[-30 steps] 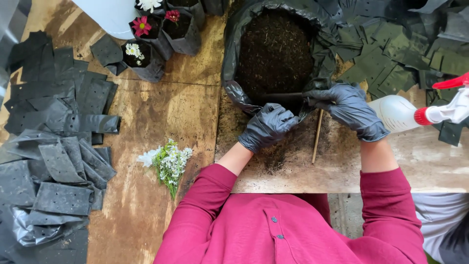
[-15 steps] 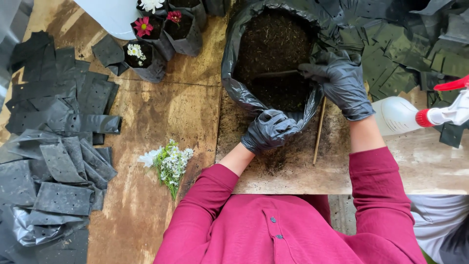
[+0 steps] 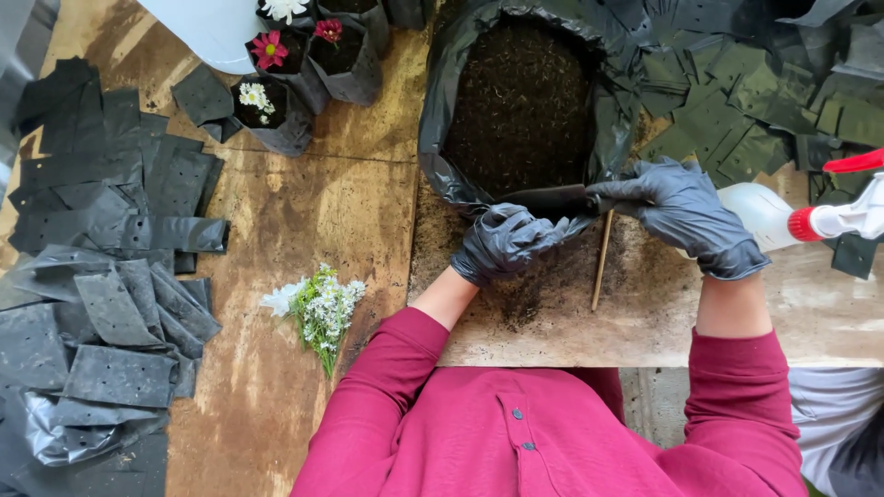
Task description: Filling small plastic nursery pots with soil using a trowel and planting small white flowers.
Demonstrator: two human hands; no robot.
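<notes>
A small black grow bag (image 3: 548, 200) was held at the near rim of the large soil-filled sack (image 3: 525, 101), its mouth gripped between the gloved left hand (image 3: 505, 241) and right hand (image 3: 686, 216). Filling appeared under way; the bag must be kept open and level. A wooden stick (image 3: 599, 262) and spray bottle (image 3: 801, 216) lay on the desk (image 3: 295, 221).

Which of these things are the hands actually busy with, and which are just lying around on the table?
In use:
- left hand and right hand, both gloved, holding a small black bag
- big sack of soil

Lying about:
- thin wooden stick
- spray bottle
- white flower sprig
- flat black bags
- potted flowers
</notes>
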